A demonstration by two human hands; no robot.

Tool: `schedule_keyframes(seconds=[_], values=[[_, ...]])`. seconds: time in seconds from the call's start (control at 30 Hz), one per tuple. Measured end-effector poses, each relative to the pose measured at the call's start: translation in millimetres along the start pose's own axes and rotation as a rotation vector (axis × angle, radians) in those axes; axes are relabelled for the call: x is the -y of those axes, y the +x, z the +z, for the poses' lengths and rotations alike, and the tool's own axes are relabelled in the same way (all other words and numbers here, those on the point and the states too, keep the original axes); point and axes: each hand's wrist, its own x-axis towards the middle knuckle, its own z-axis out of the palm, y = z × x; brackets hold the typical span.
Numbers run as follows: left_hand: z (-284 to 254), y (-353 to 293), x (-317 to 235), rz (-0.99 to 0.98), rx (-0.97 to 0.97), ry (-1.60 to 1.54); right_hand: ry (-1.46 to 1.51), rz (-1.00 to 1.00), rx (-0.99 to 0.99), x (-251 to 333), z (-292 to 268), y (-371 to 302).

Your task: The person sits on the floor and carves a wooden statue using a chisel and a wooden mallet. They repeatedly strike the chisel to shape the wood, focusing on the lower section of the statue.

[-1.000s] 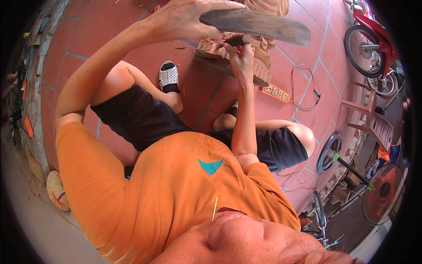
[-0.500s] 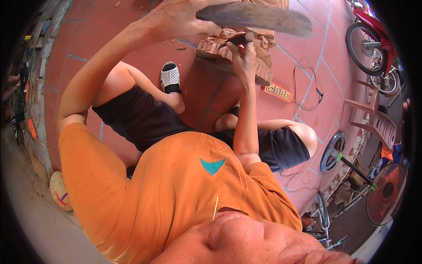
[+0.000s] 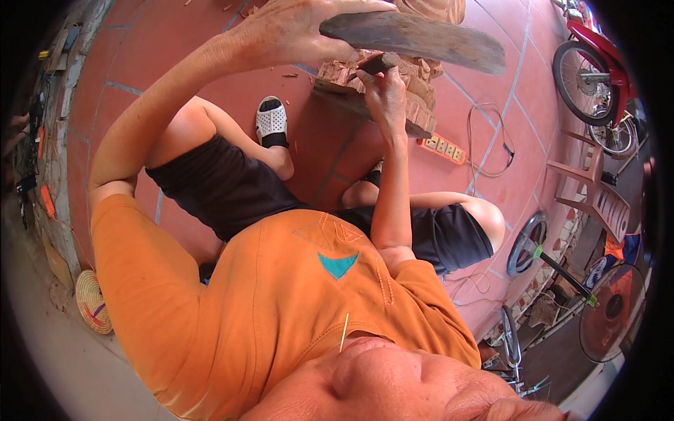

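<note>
Up at the top of the head view, my left hand (image 3: 298, 34) grips one end of a long, flat, dark wooden bat (image 3: 421, 41), which reaches out to the right. Below it my right hand (image 3: 387, 98) is closed around a short, dark chisel (image 3: 377, 64), its thin tip pointing left toward the wood. Both hands are over a reddish-brown wood carving (image 3: 414, 112) with a rough, cut surface, standing on the floor beyond my feet. The bat hides part of the carving. Whether the chisel tip touches the wood, I cannot tell.
An orange power strip (image 3: 442, 149) with a looped cable lies right of the carving on red floor tiles. Farther right are a red motorbike (image 3: 597, 70), a pink plastic chair (image 3: 604, 200) and a fan (image 3: 611, 312). A woven hat (image 3: 93, 302) lies at left. Wood chips are scattered about.
The bat and my left hand have shifted slightly right and down, closer to the chisel. My right hand stays nearly in place, with the chisel still in its grip.
</note>
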Motion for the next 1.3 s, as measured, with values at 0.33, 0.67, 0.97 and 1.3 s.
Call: schedule_keyframes(seconds=[0.33, 0.67, 0.97, 1.3], values=[[26, -9, 28, -0.027, 0.059, 0.333, -0.246, -0.069, 0.084, 1, 2, -1], [33, -4, 30, 0.1, -0.086, 0.084, -0.098, 0.029, 0.044, 5, 3, 0], [4, 0, 27, -0.159, 0.035, -0.105, 0.601, 0.18, -0.003, -30, 3, -3], [1, 7, 25, -0.233, -0.221, -0.351, 0.744, 0.221, -0.009, -13, -10, 3]])
